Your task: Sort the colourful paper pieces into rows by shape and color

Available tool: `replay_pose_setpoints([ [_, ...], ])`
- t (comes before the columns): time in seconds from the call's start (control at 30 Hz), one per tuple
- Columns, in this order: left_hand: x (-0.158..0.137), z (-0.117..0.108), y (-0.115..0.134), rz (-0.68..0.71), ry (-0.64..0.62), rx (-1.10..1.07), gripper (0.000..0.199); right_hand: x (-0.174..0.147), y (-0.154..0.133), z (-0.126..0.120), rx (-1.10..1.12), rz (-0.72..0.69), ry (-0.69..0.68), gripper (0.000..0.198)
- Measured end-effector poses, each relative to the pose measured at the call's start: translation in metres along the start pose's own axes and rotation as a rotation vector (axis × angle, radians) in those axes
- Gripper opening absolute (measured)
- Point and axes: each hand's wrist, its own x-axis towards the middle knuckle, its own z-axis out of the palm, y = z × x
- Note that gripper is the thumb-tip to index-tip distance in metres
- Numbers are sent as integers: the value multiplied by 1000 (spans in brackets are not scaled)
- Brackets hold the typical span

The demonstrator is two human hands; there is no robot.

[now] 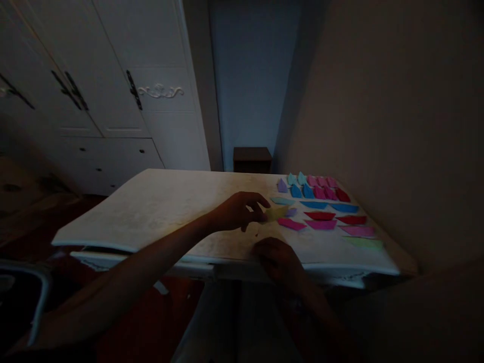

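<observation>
My left hand [240,212] reaches over the white table from the left, thumb and fingers closed on the end of a yellow folded paper boat [277,214]. Just behind that boat shows part of a purple paper piece [291,212]. Close by lie a pink paper boat [292,224] and a light blue one [283,200]. My right hand [279,258] is low at the table's front edge, its fingers curled together; whatever is in them, if anything, is hidden in the dark.
Rows of folded paper boats in blue, red [319,216], pink and green [363,242] cover the right side of the table [170,201]. Smaller upright folded pieces [308,191] stand behind them. A wall rises at right, a white wardrobe [166,121] at left. A brown cabinet [252,154] is beyond.
</observation>
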Motion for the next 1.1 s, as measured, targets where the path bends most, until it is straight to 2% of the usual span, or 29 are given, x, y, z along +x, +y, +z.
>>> replay_pose_setpoints([
  [0.1,24,35,10,31,-106,79,25,1,0,6,-106,-8,-10,22],
  [0.23,59,81,17,40,-131,206,18,5,-6,9,-280,99,-195,19],
  [0.3,72,100,20,10,-163,229,16,5,-9,8,-327,142,-238,22],
  [0.4,84,117,24,16,-190,287,13,4,-11,6,-336,162,-251,27],
  [0.5,89,126,27,57,-182,343,13,3,-10,7,-330,147,-244,29],
  [0.6,89,130,28,74,-165,417,15,4,-11,7,-350,150,-244,29],
  [0.73,87,128,25,139,-68,563,13,7,-13,5,-375,125,-259,27],
  [0.9,84,100,17,225,13,720,24,10,-14,0,-321,72,-234,26],
  [1.0,80,80,10,212,-33,834,30,11,-11,-1,-286,47,-258,24],
  [1.1,75,71,2,187,-77,872,29,10,-8,0,-274,28,-225,23],
])
